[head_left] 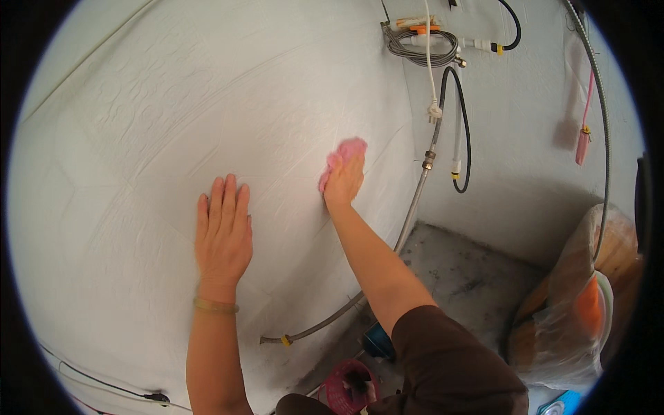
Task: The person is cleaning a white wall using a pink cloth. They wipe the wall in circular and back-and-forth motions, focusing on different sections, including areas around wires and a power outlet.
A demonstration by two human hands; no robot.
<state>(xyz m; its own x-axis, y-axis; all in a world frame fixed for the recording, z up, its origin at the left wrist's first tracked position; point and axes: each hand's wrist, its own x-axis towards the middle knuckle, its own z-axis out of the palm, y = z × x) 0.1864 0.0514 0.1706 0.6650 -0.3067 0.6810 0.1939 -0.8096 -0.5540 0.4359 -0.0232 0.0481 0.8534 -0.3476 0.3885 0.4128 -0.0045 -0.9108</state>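
My left hand [225, 232] lies flat against the white textured wall [152, 166], its fingers stretched upward and nothing in it. A bangle circles that wrist. To its right and a little higher, my right hand [345, 181] presses a crumpled pink cloth [351, 148] to the same wall. The cloth shows above the fingers and along their left side; the rest is hidden under the palm.
A grey hose [416, 200] runs down near the wall corner. Above it hang a coiled metal hose [422, 50] and a white plug [434, 111]. Plastic-wrapped items [553, 325] stand at the right. A pink basket [337, 394] sits below, beside a blue container [378, 340].
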